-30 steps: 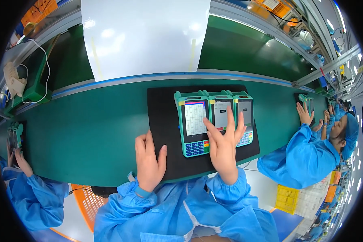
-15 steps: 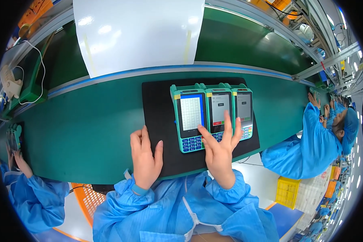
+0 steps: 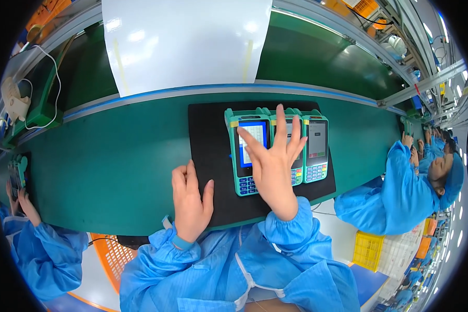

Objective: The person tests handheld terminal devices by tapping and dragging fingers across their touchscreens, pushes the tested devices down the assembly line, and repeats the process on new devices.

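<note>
Three green handheld payment terminals with screens and keypads stand side by side on a black mat (image 3: pixel 211 151). My right hand (image 3: pixel 275 166) is spread open over them, its thumb at the upper left of the left terminal's (image 3: pixel 245 174) screen, which shows a white grid partly turned blue. Its fingers hide most of the middle terminal (image 3: pixel 298 174). The right terminal (image 3: pixel 316 143) has a grey screen with a small dark box. At the mat's left edge rests my left hand (image 3: pixel 192 200), empty, fingers extended and thumb apart.
A white sheet (image 3: pixel 187 41) hangs beyond the green bench (image 3: pixel 125 171). Co-workers in blue sit at left (image 3: pixel 47 255) and right (image 3: pixel 395 192). At far left is a white device with a cable (image 3: pixel 16 101). A yellow crate (image 3: pixel 368 250) and an orange basket (image 3: pixel 114 255) stand below the bench.
My right hand has moved up and away across the terminals, from the lower part of the left screen to its top. Part of that screen's grid has turned blue. The left hand stays put.
</note>
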Tool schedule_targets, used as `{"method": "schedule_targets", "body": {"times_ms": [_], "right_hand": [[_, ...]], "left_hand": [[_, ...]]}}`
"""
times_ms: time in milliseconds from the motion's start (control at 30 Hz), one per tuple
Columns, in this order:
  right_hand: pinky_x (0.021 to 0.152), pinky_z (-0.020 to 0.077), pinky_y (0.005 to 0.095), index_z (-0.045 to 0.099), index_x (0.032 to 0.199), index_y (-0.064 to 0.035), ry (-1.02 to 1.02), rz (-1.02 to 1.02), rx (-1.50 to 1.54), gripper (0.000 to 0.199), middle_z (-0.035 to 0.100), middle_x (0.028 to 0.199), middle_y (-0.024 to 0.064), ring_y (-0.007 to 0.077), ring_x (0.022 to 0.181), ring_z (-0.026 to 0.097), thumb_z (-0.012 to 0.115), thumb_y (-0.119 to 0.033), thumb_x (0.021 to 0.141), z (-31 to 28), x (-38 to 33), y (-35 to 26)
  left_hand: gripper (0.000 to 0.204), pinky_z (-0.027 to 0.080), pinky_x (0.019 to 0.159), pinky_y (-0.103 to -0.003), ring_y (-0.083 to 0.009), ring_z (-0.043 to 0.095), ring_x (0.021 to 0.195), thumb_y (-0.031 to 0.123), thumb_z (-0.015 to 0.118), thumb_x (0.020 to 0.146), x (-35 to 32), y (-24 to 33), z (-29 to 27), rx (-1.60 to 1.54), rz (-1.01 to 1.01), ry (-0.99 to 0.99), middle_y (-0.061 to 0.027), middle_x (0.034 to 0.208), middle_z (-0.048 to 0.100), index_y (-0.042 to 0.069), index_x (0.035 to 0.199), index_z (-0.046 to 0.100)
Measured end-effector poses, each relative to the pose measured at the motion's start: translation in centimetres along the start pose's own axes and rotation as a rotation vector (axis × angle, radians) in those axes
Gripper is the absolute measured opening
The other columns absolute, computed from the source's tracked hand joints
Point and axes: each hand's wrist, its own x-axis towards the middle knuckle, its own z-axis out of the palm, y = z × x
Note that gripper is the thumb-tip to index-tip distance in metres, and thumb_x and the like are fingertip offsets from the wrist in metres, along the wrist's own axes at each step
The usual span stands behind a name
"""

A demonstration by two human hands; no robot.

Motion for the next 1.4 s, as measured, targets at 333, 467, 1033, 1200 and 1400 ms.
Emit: {"method": "schedule_targets", "body": {"times_ms": [333,467,1033,1200,1400], "right_hand": [[0.106,0.0027,0.0692,0.071,0.109,-0.0256,-0.103,0.034,0.055,0.032,0.027,0.150,0.0192,0.0500,0.139,0.010,0.063,-0.006,0.086,-1.8,-4.2,0.0],[0.105,0.0046,0.0702,0.071,0.110,-0.0256,-0.085,0.047,0.049,0.032,0.026,0.150,0.0197,0.0504,0.139,0.010,0.063,-0.006,0.086,-2.0,-4.6,0.0],[0.106,0.0028,0.0694,0.071,0.110,-0.0271,-0.104,0.084,0.057,0.031,0.024,0.151,0.0190,0.0500,0.140,0.009,0.061,-0.008,0.088,-2.2,-4.4,0.6],[0.106,0.0075,0.0705,0.070,0.110,-0.0246,0.021,0.055,0.017,0.027,0.025,0.150,0.0192,0.0504,0.139,0.012,0.061,-0.010,0.089,-1.4,0.7,1.4],[0.106,0.0069,0.0696,0.069,0.114,-0.0258,-0.003,0.075,0.067,0.035,0.026,0.149,0.0190,0.0503,0.139,0.011,0.061,-0.004,0.087,-1.3,-1.5,1.6]], "left_hand": [[0.049,0.042,0.091,-0.038,-0.0353,0.049,0.105,0.006,0.062,0.085,-0.2,-0.1,-0.3,-0.015,-0.047,-0.021,-0.0215,0.114,0.044,-0.014,0.127,0.044],[0.050,0.042,0.091,-0.038,-0.0355,0.049,0.105,0.006,0.062,0.085,-0.1,0.3,-0.3,-0.020,-0.039,-0.030,-0.0215,0.114,0.044,-0.014,0.127,0.044],[0.049,0.043,0.090,-0.037,-0.0344,0.050,0.104,0.005,0.062,0.085,0.0,0.1,-0.4,0.021,-0.032,-0.008,-0.0211,0.114,0.045,-0.013,0.128,0.045],[0.049,0.043,0.086,-0.039,-0.0360,0.050,0.102,0.009,0.063,0.086,0.0,0.2,-0.1,0.018,0.004,-0.005,-0.0222,0.115,0.044,-0.013,0.127,0.045],[0.048,0.043,0.087,-0.038,-0.0351,0.050,0.103,0.007,0.062,0.086,-0.1,0.2,-0.2,0.028,-0.007,-0.006,-0.0216,0.115,0.044,-0.012,0.127,0.045]]}}
